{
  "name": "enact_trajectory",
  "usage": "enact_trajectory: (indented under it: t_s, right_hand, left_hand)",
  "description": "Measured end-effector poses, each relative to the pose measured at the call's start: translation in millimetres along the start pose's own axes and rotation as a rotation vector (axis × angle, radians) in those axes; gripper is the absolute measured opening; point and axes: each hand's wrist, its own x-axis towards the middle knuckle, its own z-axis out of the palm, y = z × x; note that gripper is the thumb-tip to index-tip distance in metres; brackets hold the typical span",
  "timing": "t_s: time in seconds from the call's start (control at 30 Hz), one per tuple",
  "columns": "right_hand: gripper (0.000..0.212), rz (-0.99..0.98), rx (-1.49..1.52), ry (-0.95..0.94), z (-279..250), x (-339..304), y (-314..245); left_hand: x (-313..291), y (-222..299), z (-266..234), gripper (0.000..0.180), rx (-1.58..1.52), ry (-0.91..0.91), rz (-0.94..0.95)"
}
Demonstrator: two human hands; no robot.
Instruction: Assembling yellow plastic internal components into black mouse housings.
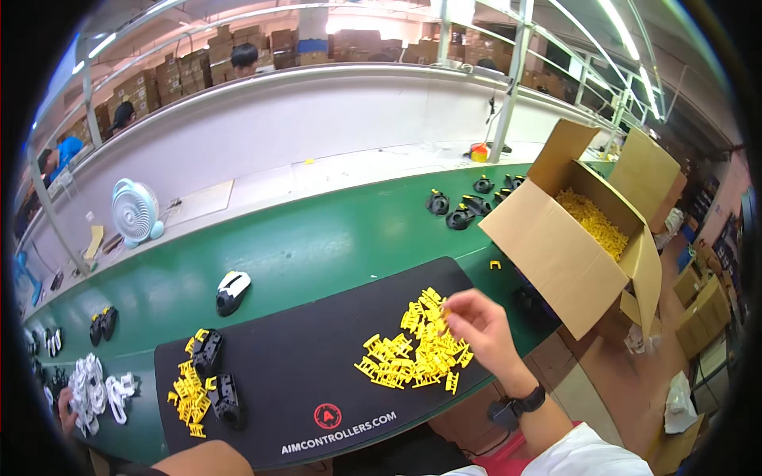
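As the right hand (480, 324) nearly closes, its catch unclear, at two o'clock over yellow clips (432, 358), they look light, stiff, best gripped mid-bar.

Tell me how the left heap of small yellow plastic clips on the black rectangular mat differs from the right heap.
The right heap of small yellow plastic clips is larger and wider; the left heap is smaller and narrower. The left heap lies beside two black curved shells, while the right heap has the person's right hand at its edge. Both are jumbled, bright yellow and on the black rectangular mat.
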Motion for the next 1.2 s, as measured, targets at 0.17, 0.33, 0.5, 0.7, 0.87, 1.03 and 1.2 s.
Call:
enact_trajectory:
  t_s: [0.17, 0.33, 0.5, 0.7, 0.87, 1.03, 1.2]
  right_hand:
    - [0.021, 0.074, -0.201, 0.089, -45.9, 59.3, 29.6]
    - [0.020, 0.177, -0.525, 0.222, -90.8, 176.0, 101.1]
    - [0.015, 0.293, -0.960, 0.377, -129.6, 252.3, 162.9]
    - [0.015, 0.325, -1.074, 0.295, -154.5, 270.5, 161.3]
    - [0.020, 0.338, -0.353, 0.077, -88.0, 229.4, 98.1]
    - [0.017, 0.470, 0.426, -0.432, 18.8, 148.0, 31.1]
    - [0.011, 0.558, 0.414, -0.622, 93.6, 121.5, 19.7]
  left_hand:
    - [12.0, 10.4, -12.9, 0.032, -0.004, 0.016, 0.001]
    - [6.4, -23.6, -61.4, 0.039, 0.309, -0.046, 0.047]
    - [-110.8, -177.2, -109.2, 0.030, 0.178, 0.481, -0.704]
    - [-149.0, -186.1, -115.8, 0.024, 0.046, 0.475, -0.925]
    - [-153.5, -185.0, -124.1, 0.021, 0.012, 0.543, -0.963]
    - [-145.7, -197.0, -106.1, 0.044, -0.334, 0.445, -0.952]
    - [-147.1, -183.7, -123.4, 0.055, -0.267, 0.638, -0.754]
